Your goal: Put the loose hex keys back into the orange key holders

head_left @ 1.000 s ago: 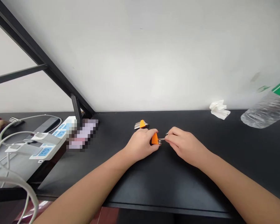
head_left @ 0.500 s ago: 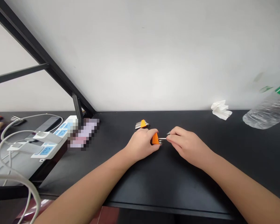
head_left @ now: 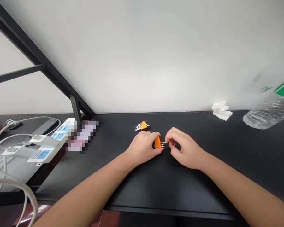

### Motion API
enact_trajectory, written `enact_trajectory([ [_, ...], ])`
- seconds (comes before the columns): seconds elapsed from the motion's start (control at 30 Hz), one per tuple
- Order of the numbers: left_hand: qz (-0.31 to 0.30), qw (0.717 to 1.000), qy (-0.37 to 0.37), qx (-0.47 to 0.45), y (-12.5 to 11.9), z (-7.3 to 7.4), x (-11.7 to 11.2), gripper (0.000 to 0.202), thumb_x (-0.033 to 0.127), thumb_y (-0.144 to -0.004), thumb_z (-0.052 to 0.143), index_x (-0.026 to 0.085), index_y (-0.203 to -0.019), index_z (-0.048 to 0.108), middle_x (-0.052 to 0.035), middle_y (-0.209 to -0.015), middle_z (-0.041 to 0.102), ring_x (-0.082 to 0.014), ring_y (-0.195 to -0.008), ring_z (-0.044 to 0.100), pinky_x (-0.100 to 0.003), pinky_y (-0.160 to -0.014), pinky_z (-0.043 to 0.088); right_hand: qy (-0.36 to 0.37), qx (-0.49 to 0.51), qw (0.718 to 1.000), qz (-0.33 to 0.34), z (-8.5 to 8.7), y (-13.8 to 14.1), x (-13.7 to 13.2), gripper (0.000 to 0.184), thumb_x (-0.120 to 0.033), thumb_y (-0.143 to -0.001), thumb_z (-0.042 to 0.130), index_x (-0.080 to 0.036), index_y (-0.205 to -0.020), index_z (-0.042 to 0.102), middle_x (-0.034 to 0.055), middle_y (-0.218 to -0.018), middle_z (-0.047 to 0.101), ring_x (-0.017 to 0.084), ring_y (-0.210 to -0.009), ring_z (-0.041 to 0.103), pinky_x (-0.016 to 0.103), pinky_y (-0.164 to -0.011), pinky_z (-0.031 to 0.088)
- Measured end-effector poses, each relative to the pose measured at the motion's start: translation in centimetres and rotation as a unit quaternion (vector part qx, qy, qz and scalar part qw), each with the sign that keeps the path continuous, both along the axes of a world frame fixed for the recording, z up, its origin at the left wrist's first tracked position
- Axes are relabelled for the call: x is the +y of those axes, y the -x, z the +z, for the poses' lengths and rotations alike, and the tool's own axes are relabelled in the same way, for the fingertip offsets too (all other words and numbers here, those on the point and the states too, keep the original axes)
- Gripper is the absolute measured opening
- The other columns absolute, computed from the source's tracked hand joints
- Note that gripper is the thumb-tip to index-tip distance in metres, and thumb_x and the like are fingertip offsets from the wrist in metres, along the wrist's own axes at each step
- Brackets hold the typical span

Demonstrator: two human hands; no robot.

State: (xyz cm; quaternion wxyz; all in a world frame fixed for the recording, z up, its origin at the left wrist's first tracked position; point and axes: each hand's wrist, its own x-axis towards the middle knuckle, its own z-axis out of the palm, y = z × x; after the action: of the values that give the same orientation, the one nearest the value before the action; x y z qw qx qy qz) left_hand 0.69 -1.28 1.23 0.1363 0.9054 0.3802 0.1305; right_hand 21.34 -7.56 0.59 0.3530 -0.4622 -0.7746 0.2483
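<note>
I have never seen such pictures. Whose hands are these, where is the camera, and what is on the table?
There is no machine, only a person working bare-handed. Every picture comes from one camera worn on that person's head, looking forward and down. The left hand holds an orange holder with metal rods sticking out. The right hand is at the rods' ends; whether it grips one is unclear. On the black table, a similar orange set lies beyond the left hand; a crumpled white tissue and a clear bottle are to the right.
</note>
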Motion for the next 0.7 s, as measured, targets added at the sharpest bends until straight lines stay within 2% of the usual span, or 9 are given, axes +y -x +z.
enact_trajectory([
  [0.2,-0.032,0.999,-0.014,-0.005,-0.3,-0.2,-0.3,0.013,0.029,-0.081,0.068,0.021,-0.090,0.064,0.0004,-0.077,0.067,-0.0179,-0.072,0.061,-0.029,-0.070,0.045,0.043,0.042,0.997,0.039,-0.2,0.3,0.2,0.031,0.003,-0.072,0.049,-0.023,-0.089,0.047,0.0003,-0.094,0.054,0.015,-0.081,0.052,0.030,-0.074,0.047],
  [0.33,-0.019,1.000,-0.020,0.007,-0.1,-0.4,-0.1,0.022,0.033,-0.081,0.071,0.022,-0.099,0.067,-0.0019,-0.081,0.070,-0.0206,-0.077,0.065,-0.030,-0.071,0.047,0.010,0.021,1.000,0.013,0.0,-0.3,0.4,0.031,0.000,-0.072,0.050,-0.023,-0.092,0.049,0.0020,-0.096,0.056,0.017,-0.084,0.054,0.032,-0.075,0.048],
  [0.4,-0.012,1.000,-0.021,0.008,0.0,-0.6,0.1,0.033,0.035,-0.080,0.073,0.022,-0.110,0.067,-0.0035,-0.088,0.073,-0.0225,-0.082,0.067,-0.032,-0.076,0.050,-0.016,-0.018,0.999,-0.034,-0.1,-1.2,0.8,0.028,-0.003,-0.075,0.052,-0.023,-0.094,0.052,0.0034,-0.099,0.058,0.018,-0.083,0.055,0.032,-0.072,0.048],
  [0.5,-0.006,1.000,-0.027,0.013,0.2,-0.9,0.3,0.042,0.038,-0.080,0.075,0.021,-0.116,0.067,-0.0049,-0.090,0.073,-0.0244,-0.086,0.069,-0.034,-0.080,0.052,-0.035,-0.134,0.986,-0.092,-0.6,-2.9,1.5,0.019,-0.010,-0.085,0.055,-0.022,-0.098,0.060,0.0053,-0.104,0.060,0.019,-0.083,0.058,0.033,-0.071,0.048],
  [0.6,0.000,1.000,-0.024,0.020,0.3,-1.1,0.4,0.043,0.040,-0.079,0.076,0.020,-0.116,0.068,-0.0049,-0.087,0.072,-0.0244,-0.084,0.069,-0.034,-0.078,0.053,-0.037,-0.239,0.964,-0.107,-1.4,-4.2,2.2,0.015,-0.014,-0.091,0.056,-0.021,-0.098,0.067,0.0065,-0.101,0.061,0.022,-0.089,0.059,0.037,-0.079,0.049],
  [0.7,0.001,1.000,-0.020,0.023,0.3,-1.0,0.4,0.042,0.039,-0.079,0.075,0.020,-0.117,0.068,-0.0049,-0.088,0.072,-0.0242,-0.084,0.068,-0.033,-0.076,0.053,-0.019,-0.282,0.954,-0.105,-2.1,-4.7,2.7,0.019,-0.014,-0.093,0.054,-0.020,-0.098,0.070,0.0075,-0.100,0.062,0.023,-0.090,0.058,0.037,-0.079,0.049],
])
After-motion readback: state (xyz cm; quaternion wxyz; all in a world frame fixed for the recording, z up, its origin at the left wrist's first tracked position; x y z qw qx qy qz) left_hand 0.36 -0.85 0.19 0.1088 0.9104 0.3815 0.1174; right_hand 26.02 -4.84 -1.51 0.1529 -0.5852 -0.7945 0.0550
